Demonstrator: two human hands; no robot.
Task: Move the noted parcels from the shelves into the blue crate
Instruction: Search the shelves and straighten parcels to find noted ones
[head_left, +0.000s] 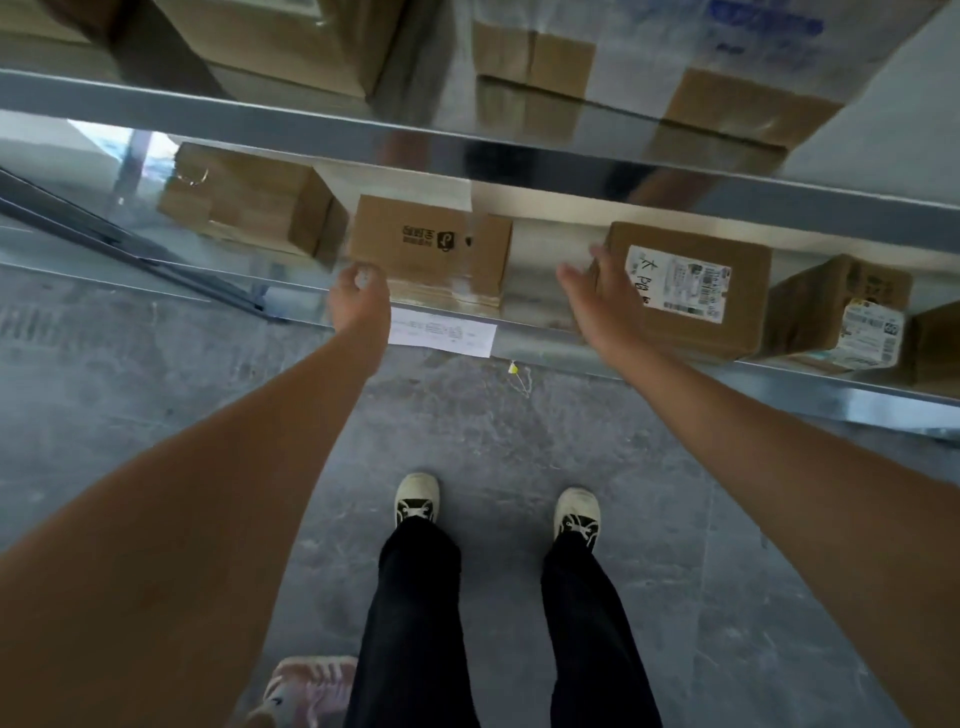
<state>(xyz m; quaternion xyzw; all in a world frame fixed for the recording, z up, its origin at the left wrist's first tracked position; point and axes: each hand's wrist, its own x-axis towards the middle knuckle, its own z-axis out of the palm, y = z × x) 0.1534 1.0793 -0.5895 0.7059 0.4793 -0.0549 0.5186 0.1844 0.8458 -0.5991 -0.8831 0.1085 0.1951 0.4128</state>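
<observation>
The person stands facing a grey metal shelf unit (519, 171), both arms extended toward its lower shelf. The left hand (361, 296) is loosely curled at the near left corner of a brown cardboard parcel with a black printed logo (431, 249); whether it touches the carton cannot be determined, and it holds nothing visible. The right hand (602, 296) is open, fingers spread, at the left end of a brown cardboard parcel with a white shipping label and handwritten marks (691, 286), apparently touching or just beside it. The hands flank the gap between the two cartons, so which one is selected cannot be told. Both parcels sit at the shelf's front edge, labels up, which keeps them readable and reachable. A white paper slip (447, 335) hangs on the shelf lip, probably a location tag. The blue crate is not in view.
</observation>
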